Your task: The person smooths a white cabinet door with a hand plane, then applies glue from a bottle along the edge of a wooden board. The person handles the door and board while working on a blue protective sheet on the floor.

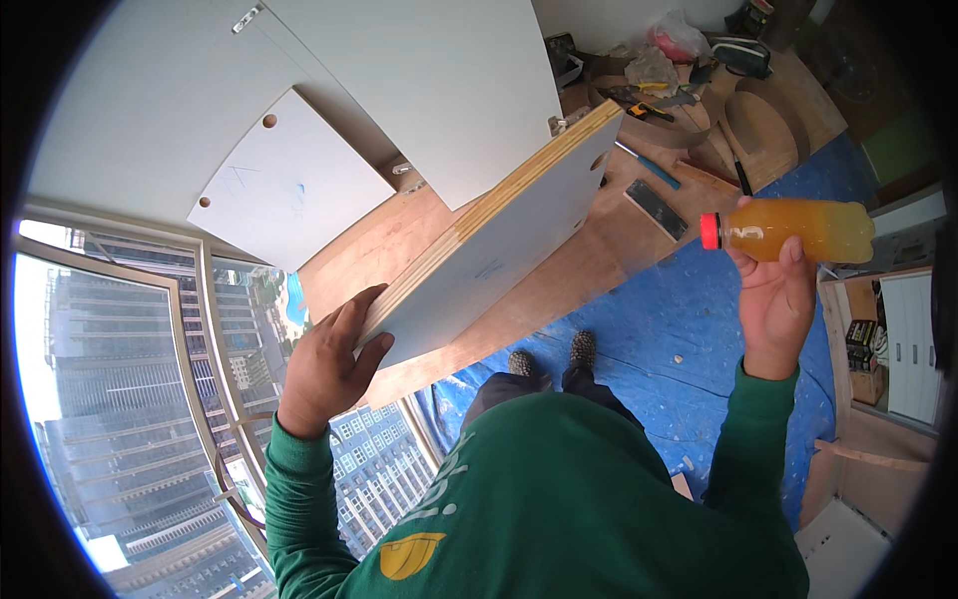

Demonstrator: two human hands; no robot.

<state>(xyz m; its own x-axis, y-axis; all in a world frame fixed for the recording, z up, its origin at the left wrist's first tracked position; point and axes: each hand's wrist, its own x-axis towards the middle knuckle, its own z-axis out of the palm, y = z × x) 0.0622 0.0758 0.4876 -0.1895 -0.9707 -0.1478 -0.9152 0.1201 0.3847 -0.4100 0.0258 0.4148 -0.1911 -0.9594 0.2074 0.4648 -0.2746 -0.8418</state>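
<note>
My left hand [327,361] is closed round the near end of a white-faced plywood panel [499,265], fingers over its layered edge and thumb on the white face. The panel stands tilted on edge, with a round hole near its far end. Up at the right, my right hand [776,309] grips a clear plastic bottle [793,230] from below. The bottle lies sideways, its red cap pointing left, with amber-yellow liquid inside.
Brown boards [589,265] lie under the panel, carrying a dark sanding block [656,209] and a blue-handled tool [651,165]. Beyond are tools and curled brown strips [768,110]. A smaller white panel [289,180] leans at the left, near windows [110,369]. Blue sheeting [659,339] covers the floor.
</note>
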